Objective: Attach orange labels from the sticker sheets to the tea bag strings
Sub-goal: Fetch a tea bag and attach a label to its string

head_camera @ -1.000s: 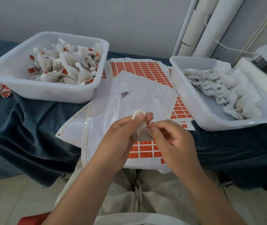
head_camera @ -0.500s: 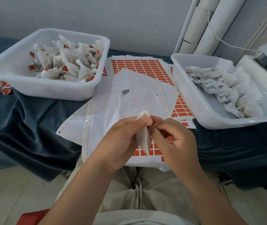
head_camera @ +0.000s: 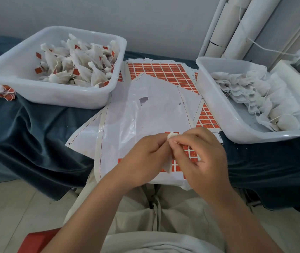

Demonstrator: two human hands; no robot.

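Closest in, the left hand [head_camera: 145, 156] is pinching a tea bag [head_camera: 169, 164] near its top, and the bag is hanging between both hands, just above the nearest sticker sheet [head_camera: 127, 134]. The right hand [head_camera: 200, 157] is closing its grip on that same top end (string or label, I cannot tell; both are hidden). Beneath the fingers, the remaining orange labels [head_camera: 194, 158] are lying in rows. The label is probably risking sticking to a fingertip or the bag's paper, the string being so thin. Farther off on the table [head_camera: 36, 125], the left tub [head_camera: 54, 96] is holding labelled bags and the right tub [head_camera: 227, 123] unlabelled ones.
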